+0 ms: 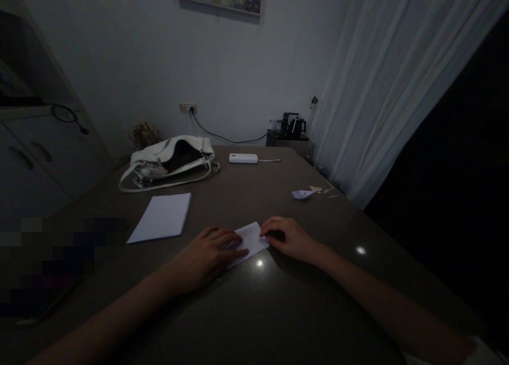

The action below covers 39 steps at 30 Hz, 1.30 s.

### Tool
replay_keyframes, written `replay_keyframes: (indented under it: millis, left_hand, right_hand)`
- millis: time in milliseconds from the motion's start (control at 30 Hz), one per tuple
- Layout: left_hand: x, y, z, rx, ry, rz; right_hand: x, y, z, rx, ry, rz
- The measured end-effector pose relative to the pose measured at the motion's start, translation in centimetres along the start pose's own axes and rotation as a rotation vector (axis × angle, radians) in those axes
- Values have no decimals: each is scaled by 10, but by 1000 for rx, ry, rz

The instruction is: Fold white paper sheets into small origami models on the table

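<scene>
A piece of white paper [252,240], seemingly folded to a small rectangle, lies at a slant on the brown table. Resting on its left part is my left hand [212,254], with fingers stretched out and slightly apart. At the paper's right end, my right hand [290,239] pinches the edge between thumb and fingertips. Both hands cover parts of the paper, so its folds are hard to make out. A small folded paper boat [303,194] sits beyond my right hand. To the left lies a stack of white paper sheets [164,216].
A white handbag [170,161] with straps lies at the table's back left. Beside it is a white power bank [243,158] with a short cable. Paper scraps [321,189] lie near the right edge. A black kettle [297,125] stands on a cabinet behind.
</scene>
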State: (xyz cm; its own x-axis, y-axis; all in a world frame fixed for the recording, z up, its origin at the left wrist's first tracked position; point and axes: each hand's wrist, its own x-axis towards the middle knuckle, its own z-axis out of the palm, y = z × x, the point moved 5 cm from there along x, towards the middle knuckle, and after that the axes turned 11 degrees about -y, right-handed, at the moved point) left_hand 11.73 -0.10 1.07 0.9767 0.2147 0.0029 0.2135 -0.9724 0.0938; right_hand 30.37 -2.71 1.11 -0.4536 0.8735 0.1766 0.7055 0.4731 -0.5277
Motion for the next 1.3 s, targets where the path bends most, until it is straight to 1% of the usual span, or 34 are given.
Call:
replay_keyframes:
  millis: [133, 267, 367, 567, 733, 900, 1133, 1300]
  left_hand:
    - [0, 0, 1, -9, 8, 10]
    - [1, -2, 3, -2, 21, 4]
    - [2, -2, 3, -3, 9, 11]
    - [3, 0, 1, 6, -35, 2]
    - [4, 0, 0, -21, -8, 6]
    - [3, -1, 0, -61, 14, 22]
    - [4, -5, 4, -78, -6, 1]
    - [3, -9, 8, -103, -2, 1]
  right_hand:
    - [-2, -4, -1, -129, 50, -20]
    - [-3, -16, 5, -260, -33, -82]
    - [-4, -19, 9, -272, -72, -92]
    - [0, -26, 19, -307, -118, -59]
    - [6, -37, 33, -355, -194, -65]
    - [9, -37, 43, -338, -254, -66]
    - [10, -37, 43, -362, -219, -12]
    - [9, -26, 36, -464, -119, 193]
